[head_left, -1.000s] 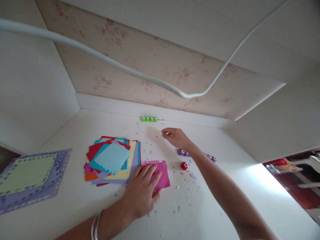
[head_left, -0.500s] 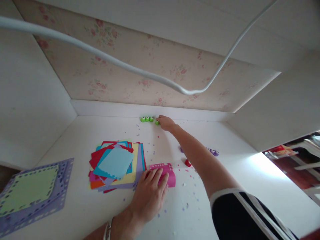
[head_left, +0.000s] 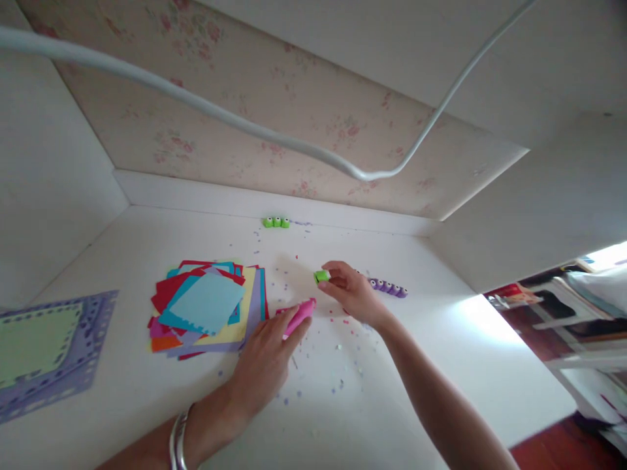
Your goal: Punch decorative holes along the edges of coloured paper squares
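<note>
My right hand (head_left: 349, 287) grips a small green craft punch (head_left: 321, 277) between thumb and fingers, held just above the white tabletop. Close to its left, my left hand (head_left: 267, 349) pinches a sheet of pink paper (head_left: 300, 318) that is bent upward, its right edge near the punch. Part of that sheet is hidden under the left fingers. Three similar green punches (head_left: 277, 222) with eye-like dots stand in a row by the back wall. Behind my right hand runs a row of purple punches (head_left: 388, 288), partly covered by the hand.
A pile of coloured paper sheets (head_left: 206, 307) lies left of my left hand. Farther left are purple sheets (head_left: 100, 346) and a pale green sheet (head_left: 42, 343) with punched edges. Tiny paper bits (head_left: 341, 385) are scattered about. A white cable (head_left: 304, 151) hangs across the view.
My right hand has drawn back from the rear wall toward the pink paper, bringing one green punch with it. The left hand has lifted the pink paper, which lay flatter before.
</note>
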A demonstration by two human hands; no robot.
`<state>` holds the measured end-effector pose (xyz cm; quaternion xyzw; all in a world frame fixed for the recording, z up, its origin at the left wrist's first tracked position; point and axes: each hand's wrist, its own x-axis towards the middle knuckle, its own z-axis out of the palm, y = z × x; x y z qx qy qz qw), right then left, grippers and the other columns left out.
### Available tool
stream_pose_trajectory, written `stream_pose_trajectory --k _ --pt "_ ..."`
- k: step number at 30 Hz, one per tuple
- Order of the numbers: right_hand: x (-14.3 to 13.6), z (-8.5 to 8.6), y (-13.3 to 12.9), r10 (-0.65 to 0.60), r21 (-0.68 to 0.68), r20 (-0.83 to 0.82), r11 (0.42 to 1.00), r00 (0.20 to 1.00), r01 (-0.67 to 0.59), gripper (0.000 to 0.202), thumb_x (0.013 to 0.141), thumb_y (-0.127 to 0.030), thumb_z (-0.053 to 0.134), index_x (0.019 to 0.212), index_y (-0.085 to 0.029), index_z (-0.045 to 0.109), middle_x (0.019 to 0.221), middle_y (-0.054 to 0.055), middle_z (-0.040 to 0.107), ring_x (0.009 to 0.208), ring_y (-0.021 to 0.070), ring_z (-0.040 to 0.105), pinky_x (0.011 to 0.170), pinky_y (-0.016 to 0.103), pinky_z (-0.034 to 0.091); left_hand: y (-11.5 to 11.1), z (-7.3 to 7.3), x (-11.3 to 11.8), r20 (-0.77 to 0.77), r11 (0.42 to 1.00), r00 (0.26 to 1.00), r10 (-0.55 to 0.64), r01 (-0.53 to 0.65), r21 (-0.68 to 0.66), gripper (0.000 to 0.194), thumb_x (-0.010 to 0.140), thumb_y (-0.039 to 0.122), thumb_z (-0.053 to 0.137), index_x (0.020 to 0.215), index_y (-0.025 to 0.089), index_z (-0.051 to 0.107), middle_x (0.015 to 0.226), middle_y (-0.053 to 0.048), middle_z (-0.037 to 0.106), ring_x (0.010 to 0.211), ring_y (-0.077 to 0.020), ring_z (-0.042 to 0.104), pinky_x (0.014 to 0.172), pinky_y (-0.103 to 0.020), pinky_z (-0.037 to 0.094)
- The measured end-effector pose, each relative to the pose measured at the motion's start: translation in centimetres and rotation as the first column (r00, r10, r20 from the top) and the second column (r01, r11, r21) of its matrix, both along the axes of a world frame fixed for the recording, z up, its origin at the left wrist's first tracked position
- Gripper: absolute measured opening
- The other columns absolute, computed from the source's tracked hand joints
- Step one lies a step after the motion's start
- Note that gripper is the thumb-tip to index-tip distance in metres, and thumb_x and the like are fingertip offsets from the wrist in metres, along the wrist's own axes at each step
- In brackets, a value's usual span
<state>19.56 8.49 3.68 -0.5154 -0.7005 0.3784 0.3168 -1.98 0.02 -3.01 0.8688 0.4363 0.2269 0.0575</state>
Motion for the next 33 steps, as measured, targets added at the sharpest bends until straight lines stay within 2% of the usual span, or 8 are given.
stream_pose_trajectory --k 3,7,11,16,23,26,30,33 --pt "1.7 -2.1 -5.0 -0.105 -0.054 -0.182 0.994 0.978 0.097 0.03 0.086 -0.038 0.064 0.111 -0.023 0.058 0.093 0.005 0.07 0.085 0.0184 0.07 0.075 0.032 0.058 0.0 0.1 0.1 0.004 1.0 1.0 -0.002 0.002 0.001 0.062 0.085 0.001 0.042 0.142 0.024 0.04 0.139 -0.008 0.053 0.12 -0.0245 0.054 0.098 -0.044 0.046" --pt "2.9 -4.6 -7.8 -0.196 -0.008 -0.109 0.981 0.974 0.196 0.027 0.086 -0.033 0.064 0.11 -0.021 0.061 0.096 0.006 0.071 0.085 0.0194 0.07 0.08 0.035 0.058 0.0 0.6 0.5 0.034 1.0 0.999 -0.01 0.01 -0.002 0.043 0.094 0.019 0.046 0.138 0.023 0.047 0.129 -0.008 0.061 0.113 -0.0248 0.058 0.098 -0.047 0.045" --pt "3.0 -5.1 -7.9 -0.174 0.086 0.043 0.982 0.984 0.17 0.025 0.087 -0.031 0.063 0.11 -0.022 0.065 0.095 0.006 0.07 0.077 0.0174 0.068 0.072 0.033 0.058 0.0 1.1 0.7 0.05 0.999 0.998 -0.035 0.036 -0.013 0.039 0.096 0.025 0.047 0.135 0.022 0.049 0.123 -0.007 0.065 0.112 -0.0237 0.058 0.099 -0.046 0.045" --pt "2.8 -5.5 -7.5 -0.173 0.064 0.044 0.983 0.984 0.17 0.026 0.086 -0.032 0.063 0.111 -0.023 0.067 0.085 0.003 0.07 0.07 0.0159 0.066 0.065 0.029 0.057 0.1 0.8 0.7 0.04 0.998 0.997 -0.069 0.068 0.008 0.04 0.095 0.022 0.047 0.136 0.023 0.051 0.126 -0.007 0.063 0.117 -0.0239 0.056 0.103 -0.046 0.043" --pt "3.3 -5.3 -7.7 -0.132 0.12 0.137 0.986 0.982 0.116 0.028 0.09 -0.027 0.057 0.117 -0.024 0.066 0.103 0.008 0.07 0.079 0.0175 0.067 0.071 0.032 0.057 -0.1 1.7 0.7 0.033 0.994 0.996 -0.088 0.09 -0.063 0.033 0.094 0.035 0.051 0.123 0.025 0.062 0.126 -0.007 0.062 0.12 -0.0268 0.052 0.104 -0.048 0.04" --pt "3.3 -5.0 -7.7 -0.093 0.136 0.188 0.988 0.978 0.068 0.029 0.092 -0.026 0.055 0.118 -0.025 0.066 0.112 0.008 0.069 0.089 0.0195 0.068 0.079 0.034 0.057 -0.1 1.7 0.7 0.01 0.995 1.0 -0.03 0.031 -0.09 0.032 0.095 0.037 0.049 0.12 0.024 0.063 0.131 -0.009 0.057 0.122 -0.0285 0.049 0.102 -0.049 0.04" --pt "3.3 -4.8 -7.7 -0.063 0.153 0.205 0.988 0.977 0.031 0.028 0.092 -0.026 0.054 0.118 -0.027 0.066 0.112 0.007 0.07 0.093 0.0206 0.068 0.081 0.035 0.057 0.3 1.1 0.6 0.008 0.992 0.994 0.11 -0.109 -0.06 0.039 0.094 0.038 0.05 0.126 0.019 0.058 0.134 -0.013 0.054 0.124 -0.0315 0.047 0.101 -0.05 0.037" --pt "3.3 -4.8 -7.7 -0.065 0.147 0.209 0.989 0.976 0.034 0.028 0.092 -0.027 0.055 0.118 -0.027 0.066 0.111 0.007 0.07 0.091 0.0201 0.068 0.08 0.035 0.057 0.5 0.7 0.6 0.014 0.991 0.994 0.111 -0.109 -0.075 0.04 0.093 0.038 0.052 0.129 0.02 0.055 0.131 -0.012 0.056 0.12 -0.0299 0.049 0.099 -0.049 0.037"
